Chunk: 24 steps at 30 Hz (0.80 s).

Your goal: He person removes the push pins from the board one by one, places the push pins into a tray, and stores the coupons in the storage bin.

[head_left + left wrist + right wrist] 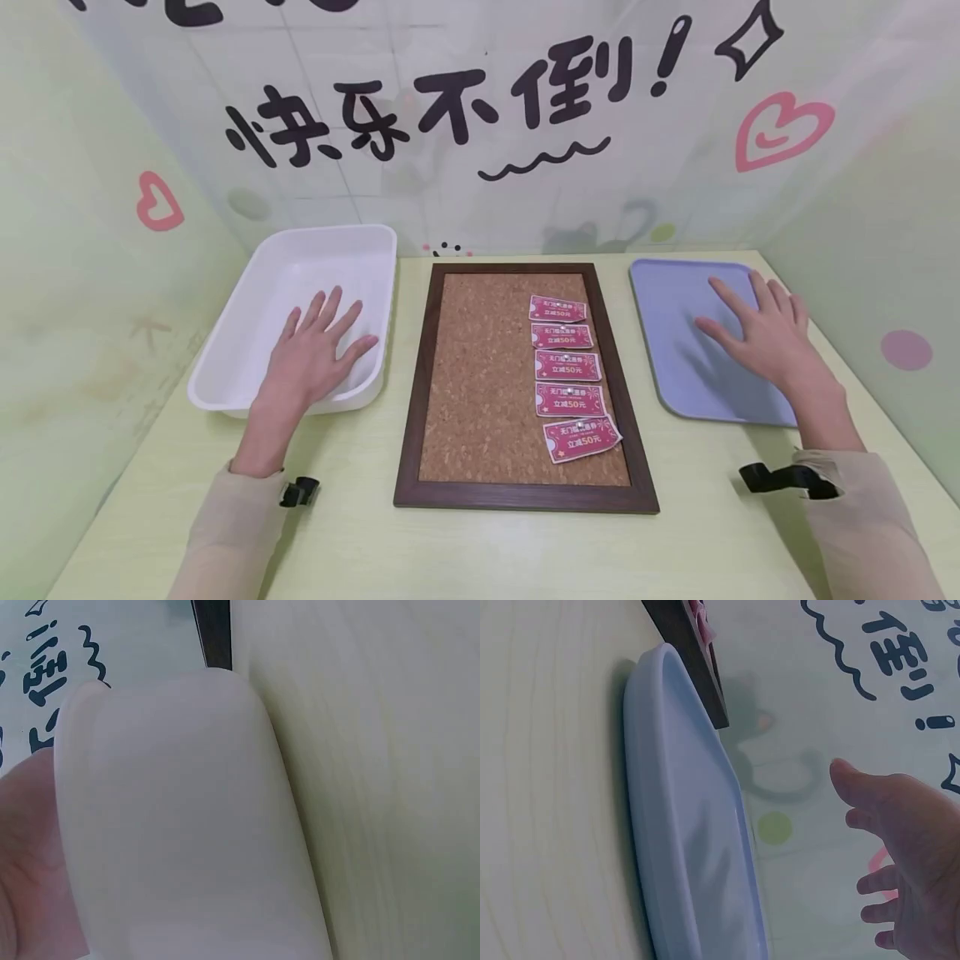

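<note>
My left hand is spread over the white plastic tub, its fingers straight and holding nothing. In the left wrist view the tub's outer wall covers much of that hand. My right hand hovers above the blue tray, fingers apart, and its shadow falls on the tray. The right wrist view shows this hand raised clear of the tray. Between the hands lies a cork board in a dark wooden frame, with several pink coupons pinned in a column along its right side.
The pale wooden table runs up to a printed back wall with black lettering and hearts. Side walls close it in at left and right. A black strap sits at the right sleeve, another at the left.
</note>
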Each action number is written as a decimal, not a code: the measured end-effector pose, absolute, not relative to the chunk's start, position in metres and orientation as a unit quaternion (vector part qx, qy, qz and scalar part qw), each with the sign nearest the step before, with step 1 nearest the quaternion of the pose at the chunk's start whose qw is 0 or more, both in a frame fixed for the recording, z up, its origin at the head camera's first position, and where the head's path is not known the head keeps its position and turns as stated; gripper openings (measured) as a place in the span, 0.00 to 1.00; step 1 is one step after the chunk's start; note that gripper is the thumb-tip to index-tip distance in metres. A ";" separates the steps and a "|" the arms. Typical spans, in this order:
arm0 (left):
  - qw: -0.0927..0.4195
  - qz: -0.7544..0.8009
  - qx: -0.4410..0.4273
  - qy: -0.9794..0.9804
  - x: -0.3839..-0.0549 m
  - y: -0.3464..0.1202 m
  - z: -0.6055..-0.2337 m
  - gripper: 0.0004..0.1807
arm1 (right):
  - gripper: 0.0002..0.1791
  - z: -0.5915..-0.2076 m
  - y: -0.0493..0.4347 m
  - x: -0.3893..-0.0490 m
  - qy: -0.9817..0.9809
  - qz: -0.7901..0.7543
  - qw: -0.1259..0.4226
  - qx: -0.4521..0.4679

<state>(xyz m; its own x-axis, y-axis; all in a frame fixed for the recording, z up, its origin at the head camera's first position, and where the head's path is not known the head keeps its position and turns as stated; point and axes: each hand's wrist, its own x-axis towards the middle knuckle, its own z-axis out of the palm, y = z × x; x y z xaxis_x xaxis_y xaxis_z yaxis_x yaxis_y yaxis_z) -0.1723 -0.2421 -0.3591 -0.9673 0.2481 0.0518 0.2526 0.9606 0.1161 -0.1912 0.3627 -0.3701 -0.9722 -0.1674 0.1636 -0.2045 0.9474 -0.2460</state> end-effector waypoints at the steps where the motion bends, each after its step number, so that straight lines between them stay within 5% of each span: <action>1: 0.018 -0.062 -0.128 -0.990 -0.172 -0.241 -0.359 0.41 | 0.41 -0.370 0.362 -0.191 -0.984 0.133 0.071 0.096; 24: 0.034 -0.110 -0.166 -0.979 -0.172 -0.205 -0.360 0.38 | 0.39 -0.361 0.331 -0.184 -0.971 0.142 0.102 0.163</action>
<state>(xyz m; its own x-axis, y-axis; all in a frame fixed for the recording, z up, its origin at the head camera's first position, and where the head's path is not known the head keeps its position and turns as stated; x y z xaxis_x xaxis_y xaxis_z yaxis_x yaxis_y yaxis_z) -0.1716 -0.2051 -0.3598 -0.9429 0.3169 0.1027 0.3318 0.9210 0.2040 -0.1836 0.3307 -0.3607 -0.9263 -0.2871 0.2439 -0.3449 0.9068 -0.2423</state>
